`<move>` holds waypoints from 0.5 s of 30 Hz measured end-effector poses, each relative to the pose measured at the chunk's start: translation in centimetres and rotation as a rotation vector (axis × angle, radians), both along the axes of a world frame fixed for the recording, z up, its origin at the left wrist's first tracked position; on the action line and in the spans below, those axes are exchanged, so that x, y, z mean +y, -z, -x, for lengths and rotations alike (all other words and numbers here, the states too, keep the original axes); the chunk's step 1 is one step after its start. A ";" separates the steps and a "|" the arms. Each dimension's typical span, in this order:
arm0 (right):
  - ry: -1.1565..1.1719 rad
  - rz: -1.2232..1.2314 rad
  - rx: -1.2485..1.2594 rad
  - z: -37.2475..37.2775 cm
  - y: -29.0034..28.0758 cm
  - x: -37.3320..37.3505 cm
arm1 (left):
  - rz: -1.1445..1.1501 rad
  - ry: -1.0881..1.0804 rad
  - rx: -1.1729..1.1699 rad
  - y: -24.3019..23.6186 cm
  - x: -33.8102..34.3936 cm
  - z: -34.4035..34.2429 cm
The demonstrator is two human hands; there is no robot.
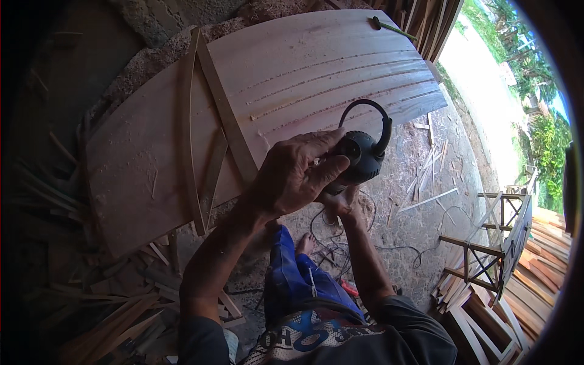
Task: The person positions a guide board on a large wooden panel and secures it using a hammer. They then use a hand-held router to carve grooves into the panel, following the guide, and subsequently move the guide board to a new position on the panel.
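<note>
Both hands meet at a dark corded trim router (360,159), held above the near edge of a large wooden panel. Its round vented end faces up, with a thick black cord looping from it; the base is hidden by my hands. My left hand (298,170) wraps the body from the left, thumb and fingers pressed on it. Lower down, my right hand (342,202) grips the router from beneath, most of its fingers hidden. The pale panel (316,45) carries several long grooves with shavings along them.
Wooden strips (222,106) lie crosswise on the panel, and a green cord (392,27) sits at its far corner. Loose cables (331,243) and offcuts (429,167) cover parts of the floor. Timber frames (486,243) and stacked planks (544,261) stand at right; scrap wood (115,310) lies lower left.
</note>
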State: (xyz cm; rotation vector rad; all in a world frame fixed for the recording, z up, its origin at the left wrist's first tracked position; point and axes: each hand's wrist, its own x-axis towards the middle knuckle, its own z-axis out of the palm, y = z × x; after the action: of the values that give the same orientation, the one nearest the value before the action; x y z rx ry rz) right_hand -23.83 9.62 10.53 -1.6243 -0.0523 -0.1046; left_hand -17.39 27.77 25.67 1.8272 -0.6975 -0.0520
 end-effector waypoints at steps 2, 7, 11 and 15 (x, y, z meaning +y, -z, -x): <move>0.018 -0.133 -0.036 -0.5 -1.4 1.3 | -0.031 -0.030 0.045 -0.6 -0.3 -0.5; -0.015 -0.057 -0.016 -1.3 -0.1 1.4 | -0.137 0.035 0.054 -3.4 -0.2 -2.7; 0.054 -0.069 -0.019 -1.7 -1.6 2.4 | -0.267 0.006 -0.076 -5.1 0.0 -3.2; 0.029 -0.057 0.001 -0.5 -2.3 0.7 | -0.204 0.013 -0.040 -5.1 0.2 -2.5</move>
State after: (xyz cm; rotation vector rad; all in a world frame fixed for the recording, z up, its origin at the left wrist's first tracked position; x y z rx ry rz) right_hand -23.37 10.30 12.80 -1.5680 -0.0245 -0.1264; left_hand -14.90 27.98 30.72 2.0231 -0.7542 -0.0985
